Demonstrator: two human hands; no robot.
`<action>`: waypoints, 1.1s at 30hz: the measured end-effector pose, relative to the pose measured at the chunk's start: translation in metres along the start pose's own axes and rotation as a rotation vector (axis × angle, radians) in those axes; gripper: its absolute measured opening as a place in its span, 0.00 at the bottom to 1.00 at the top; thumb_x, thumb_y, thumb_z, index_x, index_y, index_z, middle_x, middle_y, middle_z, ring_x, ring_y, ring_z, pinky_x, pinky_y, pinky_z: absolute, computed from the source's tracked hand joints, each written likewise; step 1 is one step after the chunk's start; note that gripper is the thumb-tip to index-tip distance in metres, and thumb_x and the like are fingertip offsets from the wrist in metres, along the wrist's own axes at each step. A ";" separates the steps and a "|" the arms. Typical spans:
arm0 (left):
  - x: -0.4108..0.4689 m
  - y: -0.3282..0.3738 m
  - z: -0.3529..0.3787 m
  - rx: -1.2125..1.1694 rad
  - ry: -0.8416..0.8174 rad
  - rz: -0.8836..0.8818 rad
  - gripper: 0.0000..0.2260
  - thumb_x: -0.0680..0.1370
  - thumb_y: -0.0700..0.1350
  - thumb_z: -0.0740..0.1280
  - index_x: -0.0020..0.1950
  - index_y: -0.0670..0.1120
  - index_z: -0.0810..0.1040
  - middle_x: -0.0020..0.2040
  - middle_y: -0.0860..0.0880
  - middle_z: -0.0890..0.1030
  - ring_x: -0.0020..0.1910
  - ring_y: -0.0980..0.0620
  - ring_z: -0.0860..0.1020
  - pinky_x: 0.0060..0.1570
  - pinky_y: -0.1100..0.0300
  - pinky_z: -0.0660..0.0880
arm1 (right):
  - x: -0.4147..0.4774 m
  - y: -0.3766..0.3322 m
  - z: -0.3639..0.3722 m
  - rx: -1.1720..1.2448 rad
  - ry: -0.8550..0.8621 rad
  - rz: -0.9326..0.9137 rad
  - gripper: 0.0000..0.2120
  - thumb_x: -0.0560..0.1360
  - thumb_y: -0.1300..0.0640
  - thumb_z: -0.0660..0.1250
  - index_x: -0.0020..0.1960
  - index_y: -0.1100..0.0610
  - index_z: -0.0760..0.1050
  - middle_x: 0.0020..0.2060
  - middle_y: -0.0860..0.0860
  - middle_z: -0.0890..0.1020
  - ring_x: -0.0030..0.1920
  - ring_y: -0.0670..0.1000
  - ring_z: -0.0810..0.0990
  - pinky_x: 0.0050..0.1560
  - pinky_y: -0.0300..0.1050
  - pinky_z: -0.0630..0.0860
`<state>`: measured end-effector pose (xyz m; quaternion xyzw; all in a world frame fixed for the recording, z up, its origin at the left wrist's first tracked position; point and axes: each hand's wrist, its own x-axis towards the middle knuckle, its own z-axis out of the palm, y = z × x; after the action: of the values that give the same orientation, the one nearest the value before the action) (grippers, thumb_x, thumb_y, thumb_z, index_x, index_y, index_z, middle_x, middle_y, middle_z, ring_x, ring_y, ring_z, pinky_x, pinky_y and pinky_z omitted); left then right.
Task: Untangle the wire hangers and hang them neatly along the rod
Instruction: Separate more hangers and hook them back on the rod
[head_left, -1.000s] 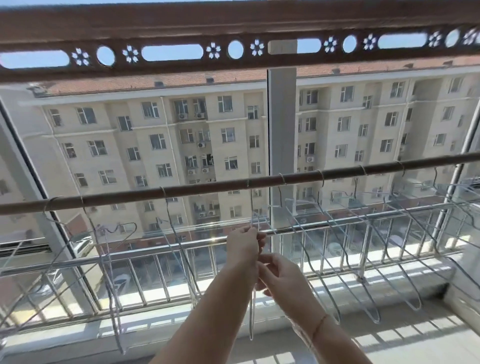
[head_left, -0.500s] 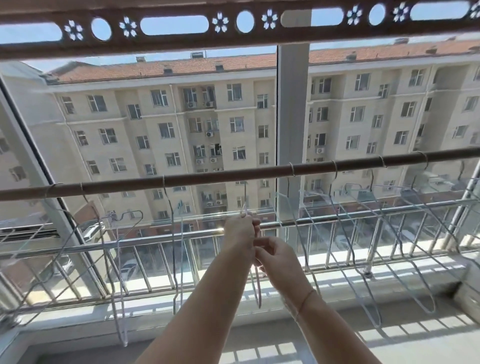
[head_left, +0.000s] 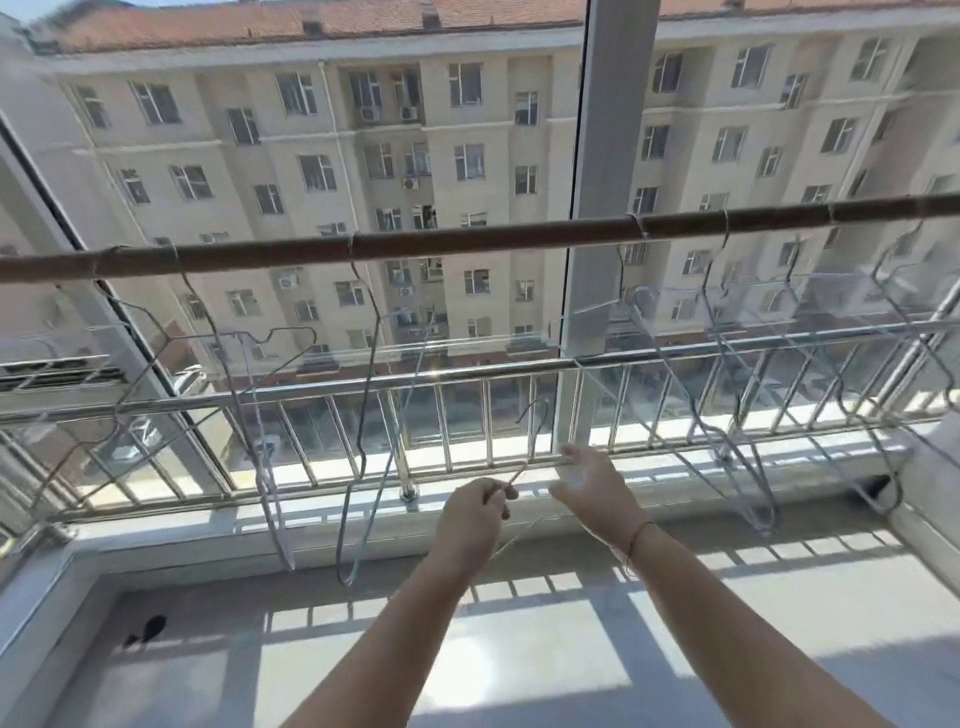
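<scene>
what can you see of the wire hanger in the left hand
A thin grey metal wire hanger, off the rod and below it. Its hook points up in front of the railing. The left hand pinches its neck; one wire arm slants out below that hand. The right hand is open beside it, apparently not touching.

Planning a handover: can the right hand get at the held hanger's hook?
Likely yes: the right hand is open beside the hook, with nothing between; the left hand pinches the hanger lower down.

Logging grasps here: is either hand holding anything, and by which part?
The left hand pinches a wire hanger at its neck, just below the hook; the right hand holds nothing.
</scene>
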<state>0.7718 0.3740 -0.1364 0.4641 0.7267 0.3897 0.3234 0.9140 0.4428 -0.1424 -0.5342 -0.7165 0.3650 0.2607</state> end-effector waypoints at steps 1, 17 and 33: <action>-0.001 -0.006 -0.005 0.058 -0.022 0.031 0.11 0.80 0.42 0.58 0.49 0.48 0.81 0.35 0.54 0.76 0.30 0.58 0.69 0.33 0.60 0.65 | 0.000 0.004 0.001 -0.040 -0.004 -0.020 0.25 0.71 0.57 0.66 0.67 0.56 0.67 0.63 0.53 0.72 0.65 0.52 0.68 0.67 0.49 0.65; -0.011 -0.022 -0.023 0.063 0.446 0.251 0.12 0.73 0.43 0.71 0.56 0.43 0.78 0.52 0.49 0.77 0.53 0.53 0.73 0.57 0.63 0.66 | -0.068 -0.013 -0.001 0.262 0.050 0.006 0.10 0.77 0.64 0.59 0.40 0.59 0.77 0.27 0.53 0.78 0.28 0.47 0.75 0.33 0.37 0.73; -0.061 0.113 -0.061 -0.852 -0.031 0.142 0.07 0.77 0.34 0.64 0.52 0.35 0.79 0.30 0.47 0.77 0.20 0.60 0.72 0.19 0.69 0.66 | -0.080 -0.135 -0.010 0.621 0.174 -0.299 0.08 0.78 0.64 0.59 0.49 0.60 0.77 0.33 0.56 0.80 0.30 0.44 0.75 0.30 0.35 0.72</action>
<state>0.7903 0.3305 -0.0022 0.3436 0.4621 0.6694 0.4693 0.8673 0.3463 -0.0272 -0.3479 -0.6168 0.4762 0.5213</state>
